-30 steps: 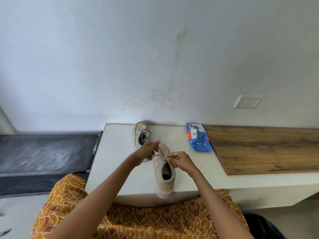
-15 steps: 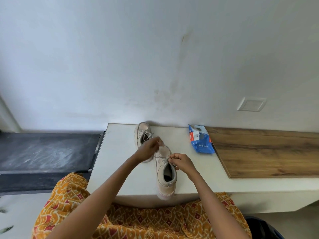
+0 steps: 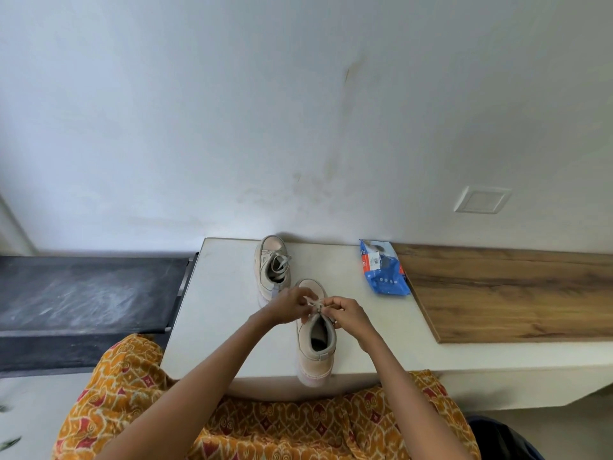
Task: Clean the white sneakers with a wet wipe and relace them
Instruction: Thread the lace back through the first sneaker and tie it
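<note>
Two pale sneakers stand on the white tabletop (image 3: 219, 313). The near sneaker (image 3: 315, 356) points away from me, its heel at the table's front edge. My left hand (image 3: 288, 305) and my right hand (image 3: 348, 312) meet over its tongue, each pinching an end of its lace (image 3: 316, 305). The far sneaker (image 3: 273, 267) sits behind them near the wall, with loose grey laces lying across its opening. A blue wet wipe pack (image 3: 384, 268) lies to the right of the shoes.
A wooden board (image 3: 514, 293) covers the table's right part beside the pack. A dark surface (image 3: 83, 293) adjoins the table on the left. The white wall rises right behind the shoes. My orange patterned clothing (image 3: 265, 426) is below the front edge.
My left hand has moved right, from beside the far sneaker to the near sneaker's tongue, so both hands now meet at the lace. The sneakers and the pack have not moved.
</note>
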Action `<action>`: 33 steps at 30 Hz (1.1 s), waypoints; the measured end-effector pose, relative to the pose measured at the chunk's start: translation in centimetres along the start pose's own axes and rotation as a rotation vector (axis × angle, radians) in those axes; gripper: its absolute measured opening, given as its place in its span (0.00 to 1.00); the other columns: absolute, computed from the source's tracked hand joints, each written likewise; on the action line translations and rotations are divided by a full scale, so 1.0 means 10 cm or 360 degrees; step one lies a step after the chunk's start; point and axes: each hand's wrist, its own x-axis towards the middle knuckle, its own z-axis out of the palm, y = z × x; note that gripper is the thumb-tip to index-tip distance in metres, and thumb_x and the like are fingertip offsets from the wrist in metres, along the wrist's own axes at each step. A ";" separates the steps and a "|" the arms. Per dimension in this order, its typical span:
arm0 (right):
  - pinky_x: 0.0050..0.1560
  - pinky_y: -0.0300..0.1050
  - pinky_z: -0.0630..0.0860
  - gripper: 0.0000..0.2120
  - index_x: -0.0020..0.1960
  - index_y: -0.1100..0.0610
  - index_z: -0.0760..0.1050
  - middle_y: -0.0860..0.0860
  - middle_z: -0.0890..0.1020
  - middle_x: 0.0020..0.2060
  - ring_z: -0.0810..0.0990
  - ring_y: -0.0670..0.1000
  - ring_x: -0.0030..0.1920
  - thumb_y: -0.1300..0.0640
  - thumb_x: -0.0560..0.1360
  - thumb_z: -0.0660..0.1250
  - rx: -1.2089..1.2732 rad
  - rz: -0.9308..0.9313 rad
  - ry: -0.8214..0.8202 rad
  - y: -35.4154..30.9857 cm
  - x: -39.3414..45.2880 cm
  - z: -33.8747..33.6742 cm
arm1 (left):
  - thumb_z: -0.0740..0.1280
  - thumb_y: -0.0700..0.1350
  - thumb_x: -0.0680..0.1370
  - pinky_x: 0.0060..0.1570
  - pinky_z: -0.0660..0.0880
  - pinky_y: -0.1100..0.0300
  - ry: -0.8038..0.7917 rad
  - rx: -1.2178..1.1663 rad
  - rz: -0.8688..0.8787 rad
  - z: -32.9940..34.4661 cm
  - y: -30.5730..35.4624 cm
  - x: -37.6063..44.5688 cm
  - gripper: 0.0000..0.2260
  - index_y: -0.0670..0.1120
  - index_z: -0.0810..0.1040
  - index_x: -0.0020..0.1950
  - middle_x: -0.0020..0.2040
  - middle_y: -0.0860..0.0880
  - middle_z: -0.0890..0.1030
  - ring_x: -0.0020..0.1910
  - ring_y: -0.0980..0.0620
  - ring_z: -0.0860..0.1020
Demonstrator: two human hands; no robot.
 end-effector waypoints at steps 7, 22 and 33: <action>0.39 0.34 0.77 0.10 0.56 0.54 0.79 0.47 0.81 0.47 0.79 0.46 0.45 0.56 0.75 0.67 -0.0087 -0.0164 -0.0110 -0.02 -0.07 -0.09 | 0.73 0.45 0.71 0.34 0.70 0.65 0.0106 -0.0063 -0.0083 -0.03 0.01 0.05 0.05 0.44 0.82 0.40 0.31 0.52 0.81 0.32 0.61 0.76; 0.48 0.43 0.79 0.08 0.51 0.51 0.79 0.45 0.83 0.45 0.79 0.44 0.43 0.51 0.74 0.68 -0.0516 -0.0357 0.0186 0.00 -0.08 -0.02 | 0.74 0.42 0.68 0.36 0.68 0.63 0.0349 -0.0261 -0.0133 0.15 0.08 0.04 0.09 0.46 0.77 0.45 0.36 0.53 0.75 0.36 0.56 0.73; 0.39 0.34 0.72 0.08 0.49 0.53 0.78 0.47 0.83 0.44 0.78 0.45 0.41 0.50 0.73 0.68 -0.0706 -0.0380 0.0231 -0.11 -0.08 0.01 | 0.75 0.41 0.68 0.28 0.64 0.73 0.0303 -0.0214 -0.0172 0.07 0.11 0.03 0.06 0.40 0.84 0.43 0.37 0.45 0.82 0.31 0.60 0.72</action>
